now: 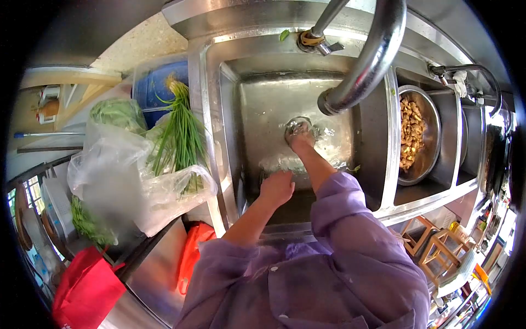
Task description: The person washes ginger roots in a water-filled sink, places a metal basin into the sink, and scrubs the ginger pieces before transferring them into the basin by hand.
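My right hand [302, 135] reaches down into the stainless steel sink [274, 104]. Rippling water and glare around it hide its fingers, so their position is unclear. Nearer to me, my left hand [278, 188] is over the front part of the sink, its back turned up and its fingers curled under. Whatever it may hold is hidden below it. The large curved faucet [359, 82] hangs over the basin, with its spout just right of and beyond my right hand. Water [334, 142] glints across the basin floor.
On the left, long green scallions [182, 129] lie beside plastic bags [112, 159] and a blue container [159, 79]. A metal bowl of brown pieces [412, 134] sits in the right basin. A red bag [87, 288] is at lower left; wooden stools [444, 249] stand at lower right.
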The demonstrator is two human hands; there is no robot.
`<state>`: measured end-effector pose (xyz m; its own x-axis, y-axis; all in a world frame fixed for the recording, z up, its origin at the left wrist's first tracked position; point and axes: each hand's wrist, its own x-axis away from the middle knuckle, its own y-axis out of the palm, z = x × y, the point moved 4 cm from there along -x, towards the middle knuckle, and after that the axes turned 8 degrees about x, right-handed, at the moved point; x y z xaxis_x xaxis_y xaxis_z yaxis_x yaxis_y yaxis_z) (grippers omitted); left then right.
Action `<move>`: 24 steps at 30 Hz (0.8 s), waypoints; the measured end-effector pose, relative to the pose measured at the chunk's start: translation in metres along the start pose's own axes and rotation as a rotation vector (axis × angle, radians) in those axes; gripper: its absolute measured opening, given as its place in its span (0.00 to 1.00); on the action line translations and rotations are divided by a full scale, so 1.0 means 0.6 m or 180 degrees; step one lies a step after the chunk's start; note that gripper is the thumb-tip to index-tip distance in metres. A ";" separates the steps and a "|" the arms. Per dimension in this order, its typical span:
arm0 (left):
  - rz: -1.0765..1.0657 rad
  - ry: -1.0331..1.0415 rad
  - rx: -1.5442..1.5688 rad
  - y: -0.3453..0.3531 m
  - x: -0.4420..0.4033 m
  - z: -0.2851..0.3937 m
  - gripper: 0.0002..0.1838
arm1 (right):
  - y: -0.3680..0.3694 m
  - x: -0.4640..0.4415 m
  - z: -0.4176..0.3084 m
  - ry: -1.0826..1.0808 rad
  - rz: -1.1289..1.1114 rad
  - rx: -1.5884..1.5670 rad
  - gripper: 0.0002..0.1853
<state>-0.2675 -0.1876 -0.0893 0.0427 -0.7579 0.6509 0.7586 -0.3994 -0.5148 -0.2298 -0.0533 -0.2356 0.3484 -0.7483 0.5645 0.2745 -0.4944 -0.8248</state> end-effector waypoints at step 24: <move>0.0260 0.0168 0.1057 -0.029 0.013 0.000 0.15 | 0.018 -0.014 0.034 -0.0895 -0.0029 -0.0560 0.18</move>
<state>-0.2803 -0.1868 -0.0751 0.0849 -0.8095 0.5809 0.9247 -0.1532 -0.3486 -0.2113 -0.0432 -0.2488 0.5871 -0.6041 0.5388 0.1284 -0.5877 -0.7989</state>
